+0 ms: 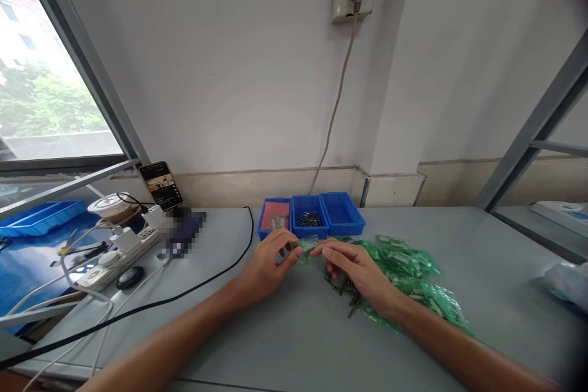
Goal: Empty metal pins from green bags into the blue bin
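Note:
My left hand (272, 260) pinches a small clear green plastic bag (307, 247) between thumb and fingers. My right hand (353, 266) is at the bag's right edge, with its fingers curled together; what they hold, if anything, is hidden. Under and beside the right hand lies a loose heap of small dark metal pins (342, 286) on the grey table. To the right spreads a pile of green plastic bags (408, 266) with small metal parts inside. Just behind my hands, a blue bin (310, 231) holds more metal pieces.
Left of that bin stands a blue bin with a pink piece (275, 213); to its right is another blue bin (342, 213). A black cable (184, 299) crosses the table's left side. Beyond it are a power strip (117, 260), a phone (162, 185) and a round black object (130, 278).

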Demonstrator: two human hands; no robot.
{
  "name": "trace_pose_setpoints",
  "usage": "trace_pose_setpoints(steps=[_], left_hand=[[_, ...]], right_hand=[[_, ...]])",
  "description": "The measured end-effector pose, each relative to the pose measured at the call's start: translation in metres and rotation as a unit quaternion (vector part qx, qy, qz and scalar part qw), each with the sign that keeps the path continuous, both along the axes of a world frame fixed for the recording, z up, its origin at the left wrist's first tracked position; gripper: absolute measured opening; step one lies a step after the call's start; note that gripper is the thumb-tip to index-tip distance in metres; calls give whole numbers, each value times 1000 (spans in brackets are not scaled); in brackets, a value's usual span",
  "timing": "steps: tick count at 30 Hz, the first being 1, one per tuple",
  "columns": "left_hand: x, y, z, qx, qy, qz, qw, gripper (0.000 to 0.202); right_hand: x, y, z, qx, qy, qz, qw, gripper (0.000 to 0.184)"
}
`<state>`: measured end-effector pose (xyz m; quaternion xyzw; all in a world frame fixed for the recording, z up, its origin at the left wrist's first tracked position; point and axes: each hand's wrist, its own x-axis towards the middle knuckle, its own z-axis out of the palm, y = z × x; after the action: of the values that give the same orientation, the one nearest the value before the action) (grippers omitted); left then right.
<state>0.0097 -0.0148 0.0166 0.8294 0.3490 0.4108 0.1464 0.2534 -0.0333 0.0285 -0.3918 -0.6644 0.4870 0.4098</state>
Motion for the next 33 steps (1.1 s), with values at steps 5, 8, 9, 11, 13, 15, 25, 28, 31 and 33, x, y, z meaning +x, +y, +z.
trace_pose_setpoints(steps=[5, 8, 9, 11, 13, 15, 25, 28, 31, 33], left_hand=[[0, -1, 1, 0, 5, 0, 1000, 23], [0, -1, 1, -2, 3, 0, 1000, 24], [0, -1, 1, -2, 3, 0, 1000, 24], [-1, -1, 1, -3, 7, 2, 1000, 25], [-1, -1, 1, -8, 12, 3, 1000, 25], [-1, -1, 1, -19, 14, -1, 1000, 25], [0, -2, -5, -4, 25, -31, 999, 34], [0, -2, -3, -8, 32, -49, 998, 33], [-1, -1, -3, -15, 39, -52, 998, 29], [-1, 1, -4, -7, 35, -44, 998, 19]], right_hand=[[0, 0, 2, 2, -10, -2, 1000, 37], [0, 0, 2, 6, -9, -6, 1000, 39], [0, -1, 2, 5, -8, -8, 1000, 39], [0, -1, 2, 0, -9, -9, 1000, 39], [0, -1, 2, -6, -6, -7, 1000, 36], [0, -1, 2, -10, 1, -5, 1000, 31], [-2, -1, 2, -40, 23, -39, 998, 19], [-2, 0, 2, -25, 12, -44, 999, 16], [-3, 1, 1, -21, -2, -38, 999, 20], [-3, 1, 0, -24, -3, -29, 999, 24]])
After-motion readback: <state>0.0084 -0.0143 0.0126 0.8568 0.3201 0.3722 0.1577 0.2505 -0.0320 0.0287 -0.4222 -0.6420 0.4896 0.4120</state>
